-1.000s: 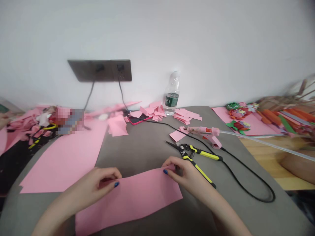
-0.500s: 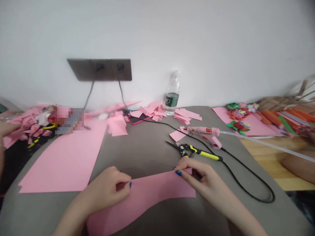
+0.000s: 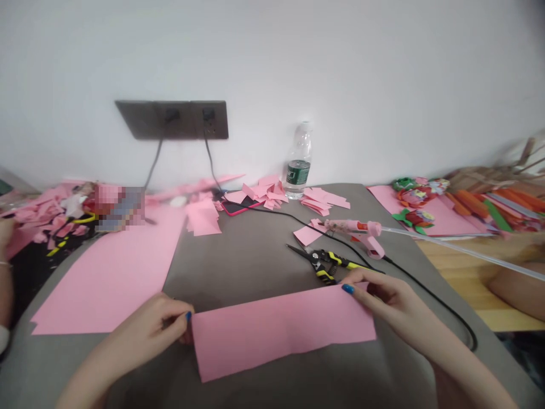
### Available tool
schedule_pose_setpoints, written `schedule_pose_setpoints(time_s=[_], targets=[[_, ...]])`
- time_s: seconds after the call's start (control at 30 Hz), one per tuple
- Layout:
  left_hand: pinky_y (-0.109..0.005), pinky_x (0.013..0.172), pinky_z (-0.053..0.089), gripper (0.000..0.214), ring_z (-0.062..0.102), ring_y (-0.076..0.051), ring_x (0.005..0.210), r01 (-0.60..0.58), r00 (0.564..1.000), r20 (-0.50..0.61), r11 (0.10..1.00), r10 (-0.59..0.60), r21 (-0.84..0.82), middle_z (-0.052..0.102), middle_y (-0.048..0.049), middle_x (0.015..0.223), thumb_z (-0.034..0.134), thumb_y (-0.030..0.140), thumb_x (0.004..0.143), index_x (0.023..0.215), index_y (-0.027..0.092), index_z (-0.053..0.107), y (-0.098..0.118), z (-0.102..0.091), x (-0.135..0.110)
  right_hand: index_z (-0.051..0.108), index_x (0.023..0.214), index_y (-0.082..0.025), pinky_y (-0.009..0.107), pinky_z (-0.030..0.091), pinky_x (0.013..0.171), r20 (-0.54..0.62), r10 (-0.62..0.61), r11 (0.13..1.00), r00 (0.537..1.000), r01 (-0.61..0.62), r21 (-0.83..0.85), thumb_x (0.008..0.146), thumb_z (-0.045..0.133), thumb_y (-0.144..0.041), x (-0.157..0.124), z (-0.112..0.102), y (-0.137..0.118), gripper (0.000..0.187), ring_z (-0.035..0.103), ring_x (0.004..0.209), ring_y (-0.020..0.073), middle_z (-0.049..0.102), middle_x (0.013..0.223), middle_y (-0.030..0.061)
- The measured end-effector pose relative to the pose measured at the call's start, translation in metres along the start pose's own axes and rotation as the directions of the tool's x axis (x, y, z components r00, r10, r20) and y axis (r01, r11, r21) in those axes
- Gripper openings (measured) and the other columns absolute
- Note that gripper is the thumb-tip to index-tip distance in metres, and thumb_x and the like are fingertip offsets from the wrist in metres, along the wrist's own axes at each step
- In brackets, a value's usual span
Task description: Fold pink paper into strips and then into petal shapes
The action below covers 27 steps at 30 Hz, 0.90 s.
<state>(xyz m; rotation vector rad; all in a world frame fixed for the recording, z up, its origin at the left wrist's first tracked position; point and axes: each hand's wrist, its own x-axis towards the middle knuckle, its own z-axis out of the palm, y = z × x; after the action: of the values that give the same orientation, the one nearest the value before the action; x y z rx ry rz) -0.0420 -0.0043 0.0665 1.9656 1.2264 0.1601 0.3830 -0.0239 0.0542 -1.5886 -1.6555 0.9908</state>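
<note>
A long pink paper strip [image 3: 281, 329] lies flat on the grey table cover [image 3: 255, 267] right in front of me. My left hand [image 3: 157, 326] pinches its left end, thumb and blue-nailed finger closed on the edge. My right hand [image 3: 389, 301] pinches the upper right corner of the strip. Yellow-and-black scissors [image 3: 334, 264] lie just beyond my right hand, partly hidden by it. A pink glue gun [image 3: 357, 233] rests behind the scissors, its black cord [image 3: 430, 295] looping to the right.
A large pink sheet [image 3: 110, 272] lies at the left. Small pink paper pieces [image 3: 268, 193], a phone [image 3: 238, 207] and a water bottle [image 3: 298, 162] stand near the wall. Paper flowers [image 3: 415, 199] lie at the right. Other people's arms show at the right edge [image 3: 517, 289] and left edge [image 3: 5, 278].
The strip has shifted to the right and been pulled out flat. My right hand moved right along its top edge, and my left hand moved left to the strip's left end.
</note>
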Motion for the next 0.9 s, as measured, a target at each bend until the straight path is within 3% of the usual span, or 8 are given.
schedule_pose_setpoints(time_s=[0.1,0.2,0.3,0.37,0.43,0.57,0.77,0.9], targets=[[-0.023,0.062,0.052,0.031,0.073,-0.019,0.066,0.136,0.991,0.011,0.985,-0.135,-0.106,0.077,-0.0018,0.068,0.043,0.030,0.089,0.071,0.020,0.067,-0.012,-0.011,-0.006,0.071,0.080,-0.020,0.029,0.048,0.060,-0.094,0.041,0.998,0.995,-0.044,-0.036,0.084,0.063,-0.063,0.001,-0.008,0.015,0.044,0.063,0.074,0.0235,0.072,0.084,0.0087],[-0.025,0.062,0.055,0.034,0.074,-0.021,0.067,0.166,0.978,-0.115,0.982,-0.176,-0.095,0.077,-0.0030,0.068,0.044,0.036,0.091,0.072,0.020,0.068,-0.015,-0.014,-0.006,0.072,0.083,-0.021,0.031,0.049,0.065,-0.114,0.048,0.997,0.992,-0.055,-0.062,0.084,0.063,-0.060,0.003,-0.005,0.021,0.040,0.065,0.079,0.0255,0.073,0.088,0.0090],[-0.030,0.072,0.059,0.036,0.076,-0.023,0.085,0.095,0.962,-0.256,0.995,-0.097,-0.019,0.080,-0.0047,0.085,0.041,0.038,0.096,0.087,0.022,0.072,-0.004,-0.001,0.003,0.072,0.085,-0.021,0.034,0.051,0.076,-0.122,0.015,1.000,0.992,-0.017,-0.021,0.085,0.063,-0.053,0.008,0.011,0.015,0.033,0.068,0.086,0.0270,0.074,0.091,0.0091],[-0.037,0.091,0.058,0.032,0.072,-0.025,0.106,-0.020,0.953,-0.300,0.997,0.043,0.079,0.077,-0.0068,0.111,0.043,0.033,0.097,0.108,0.024,0.072,0.008,0.016,0.011,0.072,0.088,-0.022,0.034,0.051,0.077,-0.205,0.018,1.000,0.979,-0.015,0.019,0.083,0.066,-0.051,0.012,0.025,0.008,0.030,0.068,0.087,0.0270,0.074,0.094,0.0090],[-0.046,0.108,0.049,0.043,0.057,-0.029,0.132,-0.145,0.959,-0.220,0.976,0.180,0.165,0.063,-0.0087,0.141,0.055,0.037,0.094,0.135,0.027,0.060,0.019,0.038,0.018,0.068,0.102,-0.024,0.032,0.051,0.066,-0.241,0.069,0.994,0.968,-0.045,0.101,0.081,0.069,-0.051,0.016,0.037,0.002,0.035,0.067,0.077,0.0246,0.073,0.088,0.0069],[-0.063,0.119,0.028,0.111,0.019,-0.038,0.153,-0.208,0.977,0.008,0.942,0.214,0.265,0.023,-0.0104,0.167,0.083,0.037,0.074,0.162,0.030,0.015,0.025,0.075,0.026,0.056,0.125,-0.026,0.028,0.046,0.054,-0.141,0.210,0.930,0.968,-0.153,0.335,0.085,0.064,-0.059,0.015,0.041,-0.001,0.052,0.062,0.063,0.0209,0.069,0.076,0.0025],[-0.065,0.119,0.023,0.094,0.017,-0.037,0.153,-0.190,0.981,0.014,0.944,0.194,0.271,0.018,-0.0069,0.168,0.075,0.023,0.082,0.159,0.035,0.023,0.018,0.085,0.025,0.069,0.091,-0.023,0.026,0.033,0.049,0.018,0.272,0.927,0.962,-0.267,0.264,0.075,0.069,-0.070,-0.005,0.017,-0.003,0.050,0.044,0.053,0.0150,0.051,0.059,-0.0021],[-0.065,0.118,0.026,0.084,0.014,-0.038,0.153,-0.179,0.983,0.076,0.959,0.166,0.222,0.015,-0.0056,0.168,0.071,0.027,0.086,0.158,0.035,0.029,0.024,0.071,0.019,0.053,0.064,-0.021,0.025,0.029,0.051,0.150,0.228,0.950,0.962,-0.254,0.184,0.076,0.064,-0.075,-0.010,0.014,-0.011,0.056,0.032,0.054,0.0122,0.037,0.057,-0.0049]])
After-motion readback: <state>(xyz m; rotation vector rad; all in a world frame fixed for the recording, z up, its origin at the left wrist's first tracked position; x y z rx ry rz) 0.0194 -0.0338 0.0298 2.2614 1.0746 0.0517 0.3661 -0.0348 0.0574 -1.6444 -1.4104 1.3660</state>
